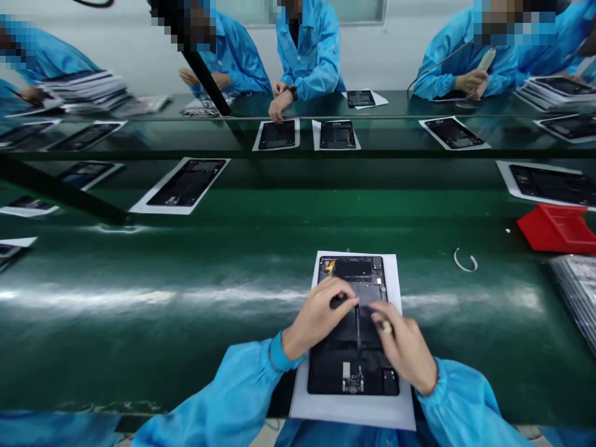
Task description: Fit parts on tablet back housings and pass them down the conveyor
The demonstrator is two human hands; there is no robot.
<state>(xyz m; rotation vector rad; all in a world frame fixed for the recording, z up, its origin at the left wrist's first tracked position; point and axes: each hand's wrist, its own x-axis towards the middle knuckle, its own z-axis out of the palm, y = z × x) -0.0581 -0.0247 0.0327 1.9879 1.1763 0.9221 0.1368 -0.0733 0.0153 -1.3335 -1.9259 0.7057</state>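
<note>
An opened tablet [333, 347], its black inside facing up, lies on a white sheet [354, 413] in front of me. My left hand [321, 313] is over its left half, thumb and forefinger pinched at the top end of a thin dark strip [358, 329] that looks like a ribbon cable. The strip runs down the middle of the tablet. My right hand [405, 347] hovers over the right side with curled, slightly blurred fingers. A small yellowish piece [386, 326] shows at these fingers; what it is I cannot make out. A small circuit board [352, 380] sits at the tablet's lower end.
On the green bench lie a white curved strip [465, 261], a red bin [556, 226] and a stack of flat, clear-wrapped items [577, 292] at right. More opened tablets [189, 182] on white sheets line the raised belt. Co-workers in blue sit across; a dark post [60, 189] stands left.
</note>
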